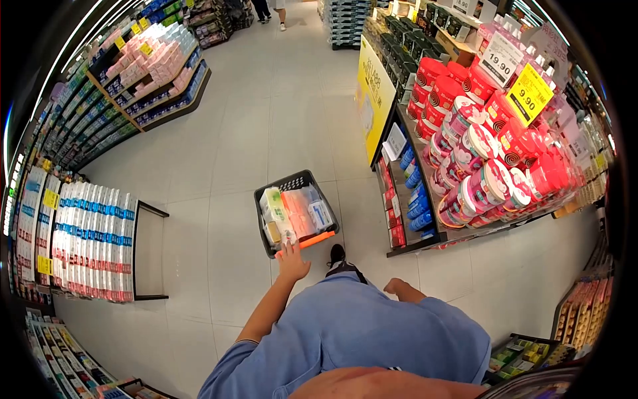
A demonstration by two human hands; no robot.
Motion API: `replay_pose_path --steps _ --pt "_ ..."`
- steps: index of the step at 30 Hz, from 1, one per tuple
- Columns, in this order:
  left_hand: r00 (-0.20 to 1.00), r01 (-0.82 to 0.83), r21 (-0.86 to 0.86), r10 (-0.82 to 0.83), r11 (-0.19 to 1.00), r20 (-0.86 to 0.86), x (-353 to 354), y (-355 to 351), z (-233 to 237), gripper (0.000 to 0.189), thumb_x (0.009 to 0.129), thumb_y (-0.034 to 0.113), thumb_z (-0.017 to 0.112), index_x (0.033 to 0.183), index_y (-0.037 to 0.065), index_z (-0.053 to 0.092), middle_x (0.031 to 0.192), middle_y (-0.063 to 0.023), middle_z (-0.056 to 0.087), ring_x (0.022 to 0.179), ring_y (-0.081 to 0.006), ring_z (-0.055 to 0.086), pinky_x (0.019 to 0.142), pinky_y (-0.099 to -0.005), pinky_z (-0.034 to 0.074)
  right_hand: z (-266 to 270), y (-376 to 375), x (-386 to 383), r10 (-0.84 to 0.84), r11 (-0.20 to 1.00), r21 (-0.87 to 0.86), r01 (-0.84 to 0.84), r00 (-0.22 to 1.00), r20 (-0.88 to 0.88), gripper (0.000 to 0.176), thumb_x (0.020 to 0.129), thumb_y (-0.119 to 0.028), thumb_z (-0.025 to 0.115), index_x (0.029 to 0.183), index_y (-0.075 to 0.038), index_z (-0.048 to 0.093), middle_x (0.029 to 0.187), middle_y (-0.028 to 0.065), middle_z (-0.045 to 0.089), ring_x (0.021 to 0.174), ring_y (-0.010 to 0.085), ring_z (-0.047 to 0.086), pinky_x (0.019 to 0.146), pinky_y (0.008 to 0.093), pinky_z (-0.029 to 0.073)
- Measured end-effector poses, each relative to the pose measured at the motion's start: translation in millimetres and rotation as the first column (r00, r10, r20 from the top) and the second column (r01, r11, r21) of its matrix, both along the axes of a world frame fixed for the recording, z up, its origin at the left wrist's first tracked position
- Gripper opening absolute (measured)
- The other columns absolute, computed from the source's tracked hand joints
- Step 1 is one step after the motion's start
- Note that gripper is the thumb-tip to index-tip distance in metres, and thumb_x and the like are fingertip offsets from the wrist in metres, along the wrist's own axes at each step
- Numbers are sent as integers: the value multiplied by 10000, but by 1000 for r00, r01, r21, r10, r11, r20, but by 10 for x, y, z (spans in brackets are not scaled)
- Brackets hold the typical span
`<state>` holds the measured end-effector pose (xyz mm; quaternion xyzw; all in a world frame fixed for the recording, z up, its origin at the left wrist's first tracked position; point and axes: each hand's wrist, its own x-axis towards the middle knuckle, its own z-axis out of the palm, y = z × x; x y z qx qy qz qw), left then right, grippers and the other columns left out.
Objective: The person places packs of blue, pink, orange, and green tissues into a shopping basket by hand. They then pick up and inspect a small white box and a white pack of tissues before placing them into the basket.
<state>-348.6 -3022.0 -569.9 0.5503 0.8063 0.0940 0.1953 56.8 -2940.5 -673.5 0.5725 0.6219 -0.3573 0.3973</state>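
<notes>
A dark shopping basket (pixel 302 178) with an orange handle (pixel 318 240) stands in front of me. In it lie a green-and-white pack (pixel 273 201), a pinkish-orange pack (pixel 297 211) and a blue-and-white pack (pixel 320 214). My left hand (pixel 291 262) reaches to the basket's near left corner, its fingers stretched out over the rim by the handle, thumb apart. Whether it bears on the handle I cannot see. My right hand (pixel 395 286) hangs at my right side, away from the basket; its fingers are mostly hidden.
To the right, a display of red and pink tubs (pixel 477 156) stands beside a yellow sign (pixel 373 100). Stacked white boxes (pixel 93 229) on a black-legged rack stand left. Pink packs (pixel 156 56) fill a shelf at far left. A person's legs (pixel 279 14) show in the aisle (pixel 266 86).
</notes>
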Motion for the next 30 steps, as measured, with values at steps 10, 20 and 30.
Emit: replay_pose_path --steps 10,20,30 --pt "964 -57 -129 21 990 -265 -451 401 -340 638 868 198 482 1474 131 296 1504 -230 277 1418 -410 218 1125 -611 126 -284 1845 -689 99 900 424 97 904 -417 370 798 -353 637 939 -16 695 990 226 673 952 363 645 825 420 511" --pt "935 -39 -264 -58 964 -351 -1140 1257 -60 710 797 226 560 1456 113 322 1427 -231 389 1359 -420 316 1110 -606 192 -194 2181 -1209 -138 885 289 365 798 -586 371 787 -358 619 910 -13 682 900 222 682 866 341 664 783 415 511" --pt "942 -55 -258 -36 965 -335 -1860 2399 -30 810 746 337 679 1443 113 333 1376 -202 420 1228 -374 441 995 -476 385 -126 1987 -550 -188 954 200 223 965 -182 490 855 -430 572 814 43 693 773 212 679 738 341 678 740 427 523"
